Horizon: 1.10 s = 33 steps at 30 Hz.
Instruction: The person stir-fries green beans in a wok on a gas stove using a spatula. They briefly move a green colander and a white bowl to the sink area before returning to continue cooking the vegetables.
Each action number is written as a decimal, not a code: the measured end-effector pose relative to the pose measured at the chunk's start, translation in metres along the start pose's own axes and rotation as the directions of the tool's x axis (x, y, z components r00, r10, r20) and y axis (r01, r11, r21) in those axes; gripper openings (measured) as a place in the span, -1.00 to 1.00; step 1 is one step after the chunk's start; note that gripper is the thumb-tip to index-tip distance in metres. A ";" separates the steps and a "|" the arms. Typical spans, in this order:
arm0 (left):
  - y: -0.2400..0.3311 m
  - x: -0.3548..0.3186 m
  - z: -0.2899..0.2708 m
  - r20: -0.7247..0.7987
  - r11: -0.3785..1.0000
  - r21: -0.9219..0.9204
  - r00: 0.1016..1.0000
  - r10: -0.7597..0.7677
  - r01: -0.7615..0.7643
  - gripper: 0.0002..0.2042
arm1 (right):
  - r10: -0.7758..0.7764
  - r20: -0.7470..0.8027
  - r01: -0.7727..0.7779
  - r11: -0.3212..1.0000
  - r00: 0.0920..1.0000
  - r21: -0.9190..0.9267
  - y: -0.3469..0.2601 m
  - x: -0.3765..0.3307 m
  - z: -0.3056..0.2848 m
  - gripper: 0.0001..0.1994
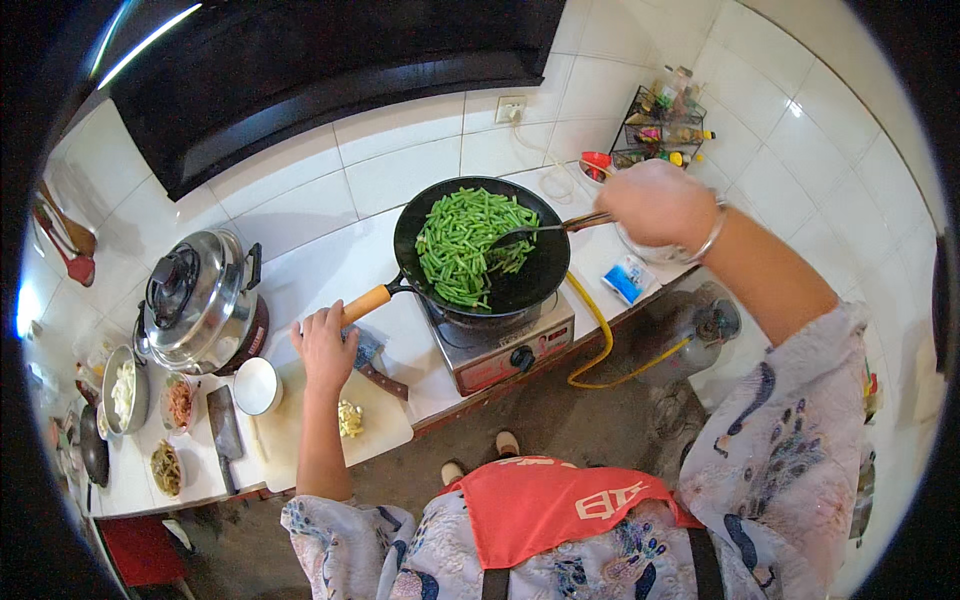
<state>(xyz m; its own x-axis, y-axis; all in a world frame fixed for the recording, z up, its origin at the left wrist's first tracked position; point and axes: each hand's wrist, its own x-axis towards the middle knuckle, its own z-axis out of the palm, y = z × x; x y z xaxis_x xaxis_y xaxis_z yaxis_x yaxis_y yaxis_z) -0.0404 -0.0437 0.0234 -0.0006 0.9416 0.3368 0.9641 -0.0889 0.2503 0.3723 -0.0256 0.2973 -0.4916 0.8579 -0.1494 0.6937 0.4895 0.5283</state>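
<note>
A black wok (545,270) sits on a single-burner gas stove (515,352), with a heap of cut green beans (465,245) inside. My left hand (327,345) is closed round the wok's wooden handle (367,304). In my right hand (655,205), somewhat blurred, is the handle of a dark-headed spatula or ladle (515,238); its head rests among the beans at their right side. Part of the head is covered by beans, so its exact shape cannot be told.
Left of the wok stand a large steel pot (200,310), a white bowl (258,386), a cleaver (226,435) and a cutting board (385,425) with chopped pale pieces. A yellow hose (605,335) runs from the stove to a gas cylinder (690,335). A bottle rack (655,130) fills the back corner.
</note>
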 end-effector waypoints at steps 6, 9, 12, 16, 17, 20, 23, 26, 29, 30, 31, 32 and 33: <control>0.000 -0.004 0.000 -0.028 1.000 0.005 1.000 -0.008 0.008 -0.46 | 0.212 0.405 -0.314 0.927 0.889 0.204 0.058 0.016 -0.009 -0.80; 0.004 0.000 0.004 -0.069 1.000 -0.002 0.998 0.013 -0.013 -0.49 | 0.160 0.603 -0.485 0.764 0.781 0.426 0.077 0.034 0.029 -0.73; 0.007 0.004 0.007 -0.087 0.999 -0.025 0.996 0.019 -0.021 -0.53 | 0.062 0.607 -0.522 0.585 0.792 0.621 0.078 0.041 0.074 -0.70; 0.004 0.002 0.006 -0.127 1.000 0.017 0.992 0.008 -0.006 -0.56 | -0.042 0.422 -0.314 0.604 0.905 0.732 0.073 0.035 0.089 -0.61; 0.003 0.002 0.007 -0.133 0.999 0.040 0.991 -0.002 0.007 -0.57 | -0.056 0.410 -0.282 0.642 0.910 0.713 0.072 0.028 0.074 -0.61; 0.007 0.001 0.005 -0.149 0.997 0.068 0.989 -0.011 0.022 -0.59 | -0.060 0.330 -0.194 0.704 0.942 0.683 0.088 0.011 0.051 -0.58; 0.009 0.002 0.006 -0.153 0.997 0.080 0.988 -0.008 0.021 -0.59 | 0.050 0.375 -0.294 0.719 0.926 0.630 0.111 0.017 0.055 -0.63; 0.014 0.004 0.006 -0.165 0.998 0.066 0.986 -0.008 0.019 -0.58 | 0.088 0.372 -0.336 0.652 0.924 0.680 0.121 0.045 0.078 -0.61; 0.014 0.004 0.007 -0.179 0.999 0.047 0.984 0.004 0.005 -0.57 | 0.053 0.316 -0.283 0.598 0.947 0.749 0.115 0.072 0.098 -0.58; 0.014 0.007 0.008 -0.184 0.999 0.039 0.983 0.014 -0.007 -0.56 | 0.028 0.291 -0.250 0.594 0.956 0.765 0.110 0.078 0.102 -0.57; 0.014 0.007 0.009 -0.176 0.999 0.040 0.984 0.006 0.002 -0.56 | -0.003 0.268 -0.215 0.588 0.963 0.780 0.099 0.086 0.100 -0.56; 0.014 0.007 0.009 -0.167 0.999 0.045 0.986 -0.002 0.009 -0.57 | -0.062 0.288 -0.185 0.636 0.955 0.750 0.088 0.094 0.091 -0.53; 0.014 0.007 0.009 -0.158 0.999 0.048 0.987 -0.004 0.012 -0.57 | -0.128 0.254 -0.100 0.684 0.959 0.723 0.078 0.097 0.083 -0.52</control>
<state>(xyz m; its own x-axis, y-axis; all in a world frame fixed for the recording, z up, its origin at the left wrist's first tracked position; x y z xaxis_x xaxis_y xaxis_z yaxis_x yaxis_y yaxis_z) -0.0243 -0.0352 0.0216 -0.0464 0.8789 0.4748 0.9757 -0.0620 0.2101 0.4223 0.1087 0.2546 -0.4268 0.7992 -0.4232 0.9039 0.3618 -0.2281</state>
